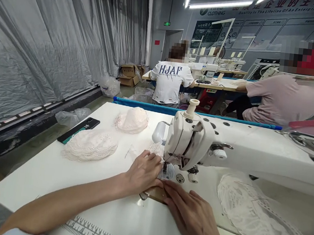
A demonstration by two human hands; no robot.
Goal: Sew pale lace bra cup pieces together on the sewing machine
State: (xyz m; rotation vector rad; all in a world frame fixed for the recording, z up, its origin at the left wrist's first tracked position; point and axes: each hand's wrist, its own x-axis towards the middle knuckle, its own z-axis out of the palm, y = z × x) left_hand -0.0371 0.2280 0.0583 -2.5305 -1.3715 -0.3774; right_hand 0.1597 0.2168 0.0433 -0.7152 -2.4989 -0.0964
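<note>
My left hand (143, 173) rests on the white table (41, 172), fingers curled and pressed down on a small lace piece (157, 148) just left of the sewing machine's needle (165, 167). My right hand (192, 211) lies flat with fingers stretched toward the needle plate, its fingertips on a small brownish piece (156, 194) in front of the presser foot. The white sewing machine (226, 147) spans the table to the right. What lies under the needle is partly hidden by my hands.
A pile of white lace pieces (90, 146) and a pink padded cup (132, 120) lie on the far left of the table, beside a black phone (79, 129). More white lace (259, 214) lies at right. Two people sit at benches behind. Grey curtains hang on the left.
</note>
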